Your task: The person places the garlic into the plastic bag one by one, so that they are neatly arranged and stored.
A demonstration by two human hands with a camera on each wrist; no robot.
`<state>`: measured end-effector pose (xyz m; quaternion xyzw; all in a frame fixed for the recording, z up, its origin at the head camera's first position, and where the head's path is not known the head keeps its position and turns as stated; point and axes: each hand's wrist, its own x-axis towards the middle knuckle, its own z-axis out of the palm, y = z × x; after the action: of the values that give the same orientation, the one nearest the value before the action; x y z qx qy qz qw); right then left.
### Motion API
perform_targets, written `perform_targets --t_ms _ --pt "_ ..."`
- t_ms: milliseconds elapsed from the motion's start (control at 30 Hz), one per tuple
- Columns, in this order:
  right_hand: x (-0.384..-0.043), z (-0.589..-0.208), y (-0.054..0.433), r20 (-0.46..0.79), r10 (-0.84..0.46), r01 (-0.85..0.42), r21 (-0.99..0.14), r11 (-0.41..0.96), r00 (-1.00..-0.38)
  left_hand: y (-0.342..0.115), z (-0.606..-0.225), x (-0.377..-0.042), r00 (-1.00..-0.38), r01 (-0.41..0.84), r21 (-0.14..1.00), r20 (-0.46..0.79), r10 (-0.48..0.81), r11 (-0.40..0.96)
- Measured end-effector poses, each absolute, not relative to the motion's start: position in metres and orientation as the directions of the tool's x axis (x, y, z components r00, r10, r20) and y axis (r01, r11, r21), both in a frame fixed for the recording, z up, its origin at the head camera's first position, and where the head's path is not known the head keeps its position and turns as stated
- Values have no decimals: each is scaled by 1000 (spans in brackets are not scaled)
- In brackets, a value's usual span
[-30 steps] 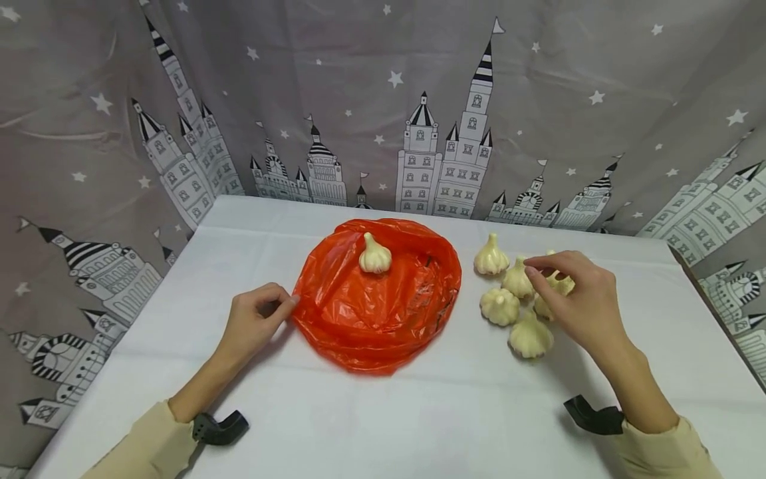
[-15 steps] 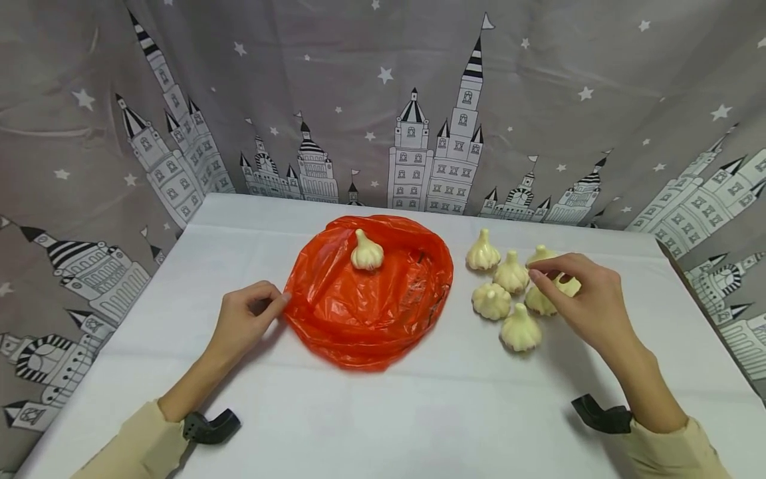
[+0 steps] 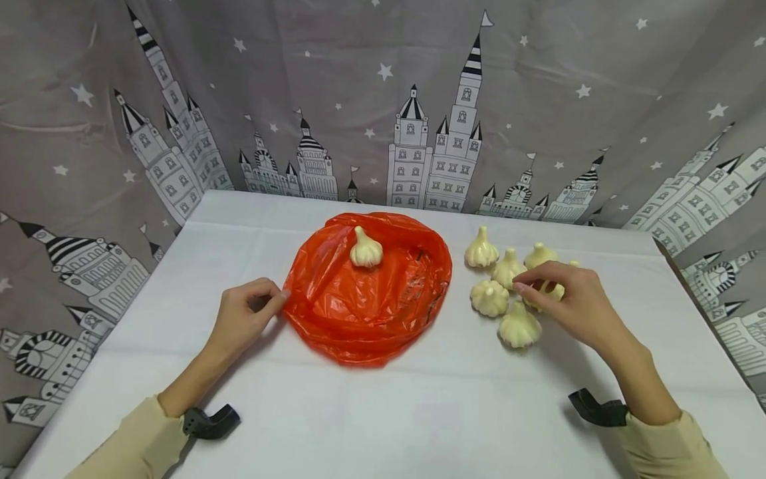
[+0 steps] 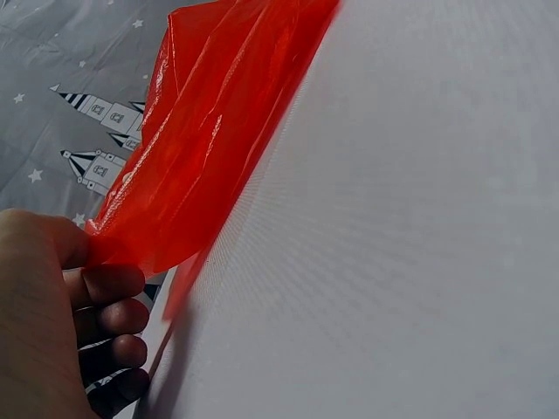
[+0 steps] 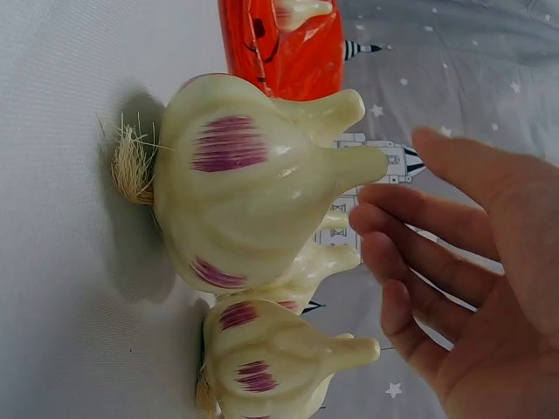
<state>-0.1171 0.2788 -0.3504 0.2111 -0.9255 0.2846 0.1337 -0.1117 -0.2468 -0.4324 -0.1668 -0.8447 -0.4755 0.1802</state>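
Observation:
A crumpled red plastic bag (image 3: 371, 299) lies spread with its mouth up, and one garlic bulb (image 3: 366, 249) sits inside it toward the back. My left hand (image 3: 242, 316) pinches the bag's left edge between thumb and index finger; the left wrist view shows the film (image 4: 201, 148) pulled taut from those fingers. Over a cluster of pale garlic bulbs (image 3: 519, 327) to the right hovers my right hand (image 3: 568, 299), fingers loosely bent. In the right wrist view its fingertips are close to the stem of a purple-streaked bulb (image 5: 244, 183), with a gap visible.
A white cloth covers the table (image 3: 359, 419). Behind it hangs a grey curtain (image 3: 335, 66) printed with castles and stars. Another bulb (image 3: 481, 247) stands at the cluster's back left, between the bag and the rest. Black wrist mounts (image 3: 212, 422) sit on both forearms.
My right hand has shifted left and slightly nearer to me above the garlic. The left hand keeps its pinch on the bag. The whole head view has drifted a little.

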Motion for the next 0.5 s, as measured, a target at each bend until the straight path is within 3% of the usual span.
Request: perform_targets --t_ms 167,500 --pt "-119 -352 280 308 -392 -497 -477 725 -867 -248 -432 -112 -881 451 744 459 114 494" --pt "-121 -358 282 288 -417 -507 -498 704 -862 -245 -430 -110 -882 450 746 458 111 492"
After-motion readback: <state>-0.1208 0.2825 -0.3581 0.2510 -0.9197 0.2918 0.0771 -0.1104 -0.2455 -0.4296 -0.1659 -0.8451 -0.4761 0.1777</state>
